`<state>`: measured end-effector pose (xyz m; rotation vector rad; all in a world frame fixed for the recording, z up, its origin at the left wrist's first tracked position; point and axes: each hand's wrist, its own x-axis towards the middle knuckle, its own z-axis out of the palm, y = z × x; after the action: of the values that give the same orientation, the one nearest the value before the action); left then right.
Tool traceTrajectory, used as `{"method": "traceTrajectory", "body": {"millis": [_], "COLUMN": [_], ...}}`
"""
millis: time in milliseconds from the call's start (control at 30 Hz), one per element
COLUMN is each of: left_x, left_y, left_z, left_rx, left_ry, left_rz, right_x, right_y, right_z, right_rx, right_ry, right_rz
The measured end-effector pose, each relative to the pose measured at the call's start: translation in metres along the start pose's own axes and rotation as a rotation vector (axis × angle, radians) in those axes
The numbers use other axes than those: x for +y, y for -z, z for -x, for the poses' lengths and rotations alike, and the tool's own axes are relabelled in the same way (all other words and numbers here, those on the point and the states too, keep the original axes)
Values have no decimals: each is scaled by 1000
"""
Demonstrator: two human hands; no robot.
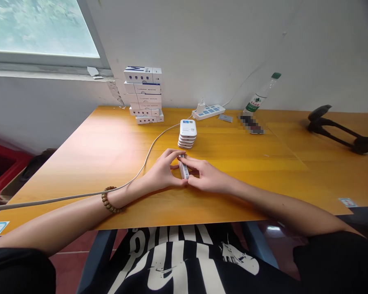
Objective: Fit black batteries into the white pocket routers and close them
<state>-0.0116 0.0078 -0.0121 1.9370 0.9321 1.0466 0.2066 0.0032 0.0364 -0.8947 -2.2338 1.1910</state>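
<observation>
Between my two hands, low over the wooden table, a small white flat device is held on its edge. The thumb and fingers of my left hand grip it from the left. My right hand has its fingertips pressed on the other side, along the top and bottom. Fingers hide part of the device. Just beyond the hands stands a stack of several similar white rounded devices, with small labels on the uppermost one.
Several white boxes are piled by the wall. A white cable crosses over my left forearm from the power strip. Behind to the right are a tilted bottle, a small grey card and a black stand-like object.
</observation>
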Motion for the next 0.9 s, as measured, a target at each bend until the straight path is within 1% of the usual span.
{"method": "traceTrajectory", "body": {"millis": [133,233,333,433,567,667,767,900], "left_x": [1,2,3,3,3,5,7,6], "left_y": [1,2,3,2,0,-2,-3,-6], "left_z": [0,-1,-1,-1,-1,1,3,6], "left_rx": [-18,-20,-19,-10,8,12,10,23], "left_ry": [17,23,22,13,7,23,26,0], "left_rz": [8,11,1,-1,6,-36,-78,-97], "right_x": [7,12,14,10,-6,-18,-23,-17], "right_y": [5,4,1,-3,-11,-18,-23,-24], "right_z": [-3,-5,-5,-3,1,4,5,5], "right_rx": [-55,-88,-71,-9,70,105,127,137], "right_ry": [-32,-67,-85,-104,-132,-116,-84,-54], "right_rz": [-178,-324,-370,-285,-7,167,244,262]}}
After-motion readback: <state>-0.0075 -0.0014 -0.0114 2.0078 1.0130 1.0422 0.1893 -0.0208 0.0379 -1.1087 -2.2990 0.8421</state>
